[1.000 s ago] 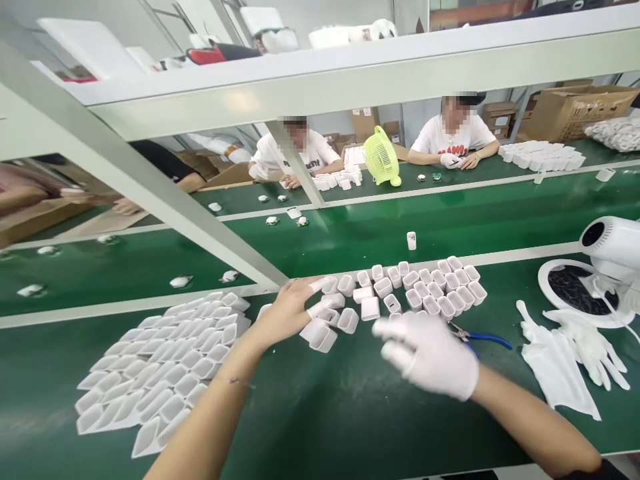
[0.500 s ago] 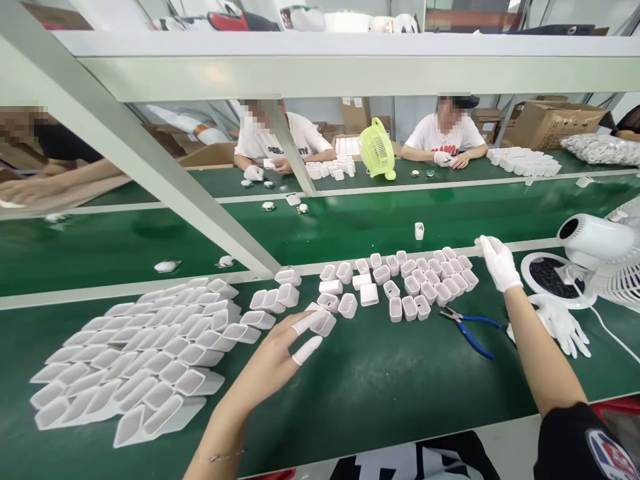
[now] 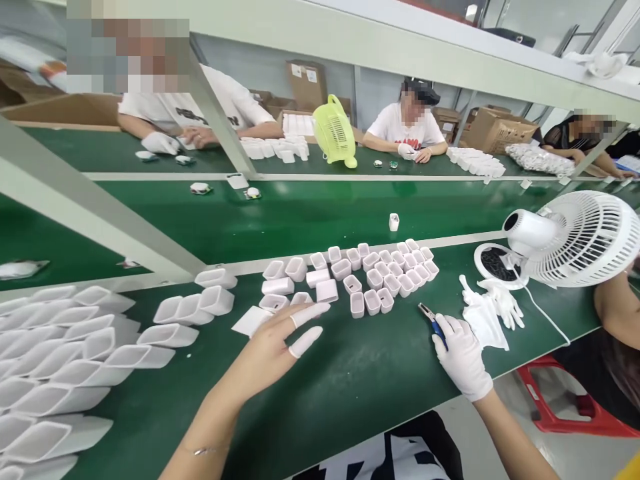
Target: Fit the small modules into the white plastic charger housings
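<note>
My right hand (image 3: 463,360), in a white glove, is wrapped round the blue handles of a pair of pliers (image 3: 427,313). The metal jaws point up and left, low over the green table. Bare except for white finger cots on two fingers, my left hand (image 3: 280,343) is open, its fingers stretched out. It hovers beside a white box-shaped housing (image 3: 251,321) and partly covers the housings behind it. Small white housings (image 3: 373,302) stand in a group between and beyond my hands, most with their open ends up; a few lie on their sides.
Many taller white housings (image 3: 55,390) crowd the left side. A slanted frame post (image 3: 100,207) rises there. On the right stand a white fan (image 3: 575,237) and loose white gloves (image 3: 483,317). One housing (image 3: 394,222) sits on the green belt (image 3: 320,217); co-workers sit beyond.
My right hand has come down from the belt's edge and taken hold of the pliers, which lay on the table. The view has turned right. My left hand remains open near the housings.
</note>
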{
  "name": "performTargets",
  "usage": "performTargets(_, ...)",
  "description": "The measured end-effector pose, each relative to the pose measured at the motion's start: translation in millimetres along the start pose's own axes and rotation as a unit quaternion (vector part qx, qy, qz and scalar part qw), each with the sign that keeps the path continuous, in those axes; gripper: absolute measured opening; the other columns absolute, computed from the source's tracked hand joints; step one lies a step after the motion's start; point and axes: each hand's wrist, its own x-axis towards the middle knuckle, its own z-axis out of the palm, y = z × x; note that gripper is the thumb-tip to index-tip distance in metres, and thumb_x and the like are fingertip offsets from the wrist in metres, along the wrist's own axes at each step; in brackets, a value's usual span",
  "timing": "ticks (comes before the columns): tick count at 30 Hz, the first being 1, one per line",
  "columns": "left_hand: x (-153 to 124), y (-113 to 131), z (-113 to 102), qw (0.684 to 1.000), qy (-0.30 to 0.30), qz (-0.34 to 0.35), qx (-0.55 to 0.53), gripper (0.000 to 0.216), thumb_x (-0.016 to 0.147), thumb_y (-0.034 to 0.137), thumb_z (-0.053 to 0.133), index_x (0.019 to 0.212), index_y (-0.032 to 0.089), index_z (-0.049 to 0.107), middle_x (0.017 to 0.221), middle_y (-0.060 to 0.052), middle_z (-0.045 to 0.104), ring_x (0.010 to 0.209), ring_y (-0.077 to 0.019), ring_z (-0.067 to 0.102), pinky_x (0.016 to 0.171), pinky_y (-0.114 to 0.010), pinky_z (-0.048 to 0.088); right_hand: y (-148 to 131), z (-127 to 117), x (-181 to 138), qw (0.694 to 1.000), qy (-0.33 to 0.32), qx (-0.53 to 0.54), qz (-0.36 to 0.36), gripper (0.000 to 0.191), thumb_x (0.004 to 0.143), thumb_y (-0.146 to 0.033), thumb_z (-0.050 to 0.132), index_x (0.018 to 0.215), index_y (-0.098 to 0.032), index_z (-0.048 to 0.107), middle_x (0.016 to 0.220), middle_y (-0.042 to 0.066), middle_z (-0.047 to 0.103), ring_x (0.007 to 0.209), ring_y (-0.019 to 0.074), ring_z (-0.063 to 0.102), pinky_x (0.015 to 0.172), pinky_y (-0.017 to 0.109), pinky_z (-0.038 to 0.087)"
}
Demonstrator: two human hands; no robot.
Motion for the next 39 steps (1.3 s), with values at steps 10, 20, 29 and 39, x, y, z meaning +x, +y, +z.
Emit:
performTargets(10,4.8,70.1,103.4,0.85,-0.233,-0.153,-0.446,0.052,0.084,0.049,0.051,0.13,0.022,0.05,0.132,-0.013,0.058,0.113,-0.0275,0.06,0.089,-0.041,0.053,-41.1,-5.4,-28.2,0.964,0.063,0.208,0.151,0.034,0.096,-0.037,0.041,0.122,-0.019,0.052,0.114,0.01,0.067,0.097,0.0209,0.067,0.081,0.038,0.058)
performTargets(20,32.9,101.9,155.2,0.865,-0.218,-0.143,-0.429,0.023,0.083,0.041,0.047,0.074,0.02,0.05,0.072,-0.002,0.058,0.061,-0.0165,0.055,0.061,-0.03,0.047,-63.9,-6.8,-24.7,0.904,0.022,0.39,0.172,0.036,0.094,-0.036,0.042,0.123,-0.019,0.056,0.121,0.01,0.065,0.108,0.0223,0.064,0.097,0.042,0.051)
performTargets(29,50.5,117.8,159.1,0.853,-0.204,-0.121,-0.465,0.025,0.077,0.043,0.062,0.088,0.021,0.063,0.107,-0.007,0.064,0.097,-0.0253,0.058,0.092,-0.038,0.044,2.1,-49.9,9.7,0.956,0.097,0.203,0.19,0.028,0.086,-0.033,0.049,0.101,-0.021,0.068,0.113,0.009,0.068,0.112,0.0255,0.058,0.104,0.044,0.039)
performTargets(39,105.8,153.1,184.0,0.769,-0.332,-0.099,-0.537,0.043,0.075,0.054,0.063,0.095,0.016,0.068,0.109,-0.014,0.068,0.107,-0.0283,0.062,0.1,-0.044,0.043,98.8,-78.7,78.9,0.91,0.203,0.161,0.322,0.024,0.087,-0.039,0.059,0.089,-0.015,0.063,0.093,0.006,0.066,0.089,0.0194,0.062,0.086,0.041,0.048)
